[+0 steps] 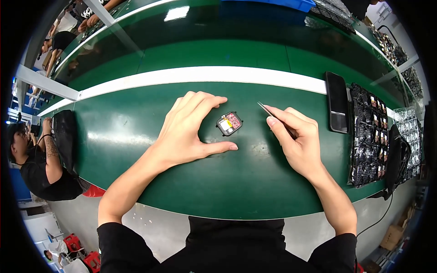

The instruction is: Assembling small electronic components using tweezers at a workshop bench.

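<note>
Right hand [298, 136] pinches tweezers [273, 116], apparently clear of small module [229, 123]

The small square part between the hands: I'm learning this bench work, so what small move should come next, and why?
Probably bring the tweezers in the right hand left and down to the small square part. Its tip hangs clear of the part, while the left hand is cupped open beside it without gripping.
</note>
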The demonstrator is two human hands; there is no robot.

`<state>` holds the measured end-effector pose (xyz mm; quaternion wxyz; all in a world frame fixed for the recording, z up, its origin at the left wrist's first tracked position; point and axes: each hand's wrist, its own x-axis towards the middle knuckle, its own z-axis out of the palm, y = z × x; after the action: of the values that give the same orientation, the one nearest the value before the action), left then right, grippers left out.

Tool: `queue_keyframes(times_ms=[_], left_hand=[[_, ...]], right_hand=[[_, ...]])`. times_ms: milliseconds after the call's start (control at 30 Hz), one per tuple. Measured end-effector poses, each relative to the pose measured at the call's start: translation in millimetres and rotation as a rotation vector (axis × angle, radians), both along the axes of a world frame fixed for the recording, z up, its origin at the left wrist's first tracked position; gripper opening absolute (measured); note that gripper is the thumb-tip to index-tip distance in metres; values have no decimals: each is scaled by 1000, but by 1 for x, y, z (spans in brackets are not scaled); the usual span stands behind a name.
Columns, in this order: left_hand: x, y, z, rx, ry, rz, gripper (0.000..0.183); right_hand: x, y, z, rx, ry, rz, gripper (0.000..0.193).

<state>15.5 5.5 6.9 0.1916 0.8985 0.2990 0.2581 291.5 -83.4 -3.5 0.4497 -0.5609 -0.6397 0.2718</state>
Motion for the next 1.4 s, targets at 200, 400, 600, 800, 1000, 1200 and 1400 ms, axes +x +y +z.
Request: queue_keyframes(times_ms=[200,400,600,800,1000,1200,1400], left_hand=[[-3,2,-2,73,84,45,79],[-3,1,-8,12,78,-44,60],[-2,-1,-5,-223,23,-252,57],[-3,1,-5,-249,52,-245,53],[-3,1,-6,-232,66,-237,56],[-4,2,-8,-221,42,-250,56],[-3,1,-7,-238,44,-242,56]], right_hand=[[-4,-5,5,-25,3,54,20],[-7,-9,7,-83,43,68,19],[-5,-11,6,-148,119,100,14],[-9,-11,6,-64,24,125,4],[-16,-11,2,-31,8,112,3],[-18,-10,1,-25,7,114,4],[-18,-10,1,-20,-1,115,3]])
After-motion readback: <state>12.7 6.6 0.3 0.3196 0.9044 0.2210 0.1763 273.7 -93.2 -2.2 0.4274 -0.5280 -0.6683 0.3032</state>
